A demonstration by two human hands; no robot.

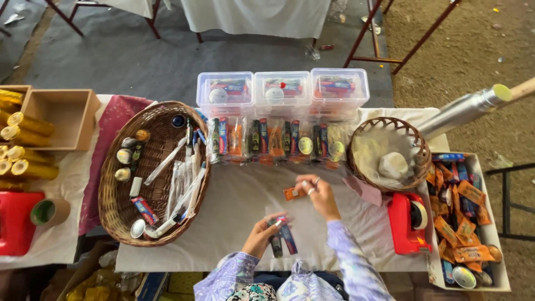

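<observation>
My left hand (261, 233) grips a small bundle of slim tubes and packets (282, 237), dark with red and blue, just above the table's near edge. My right hand (317, 192) pinches a small orange packet (292, 193) over the white tablecloth (234, 206). Both hands are near the middle of the table. Behind them lies a row of clear bagged kits (273, 140) with similar tubes and packets inside.
A large wicker basket (114, 184) of toothbrushes and small items sits left. A smaller wicker basket (415, 146) and a red tape dispenser (409, 222) stand right, beside a box of orange packets (465, 223). Three clear lidded boxes (281, 89) line the far edge.
</observation>
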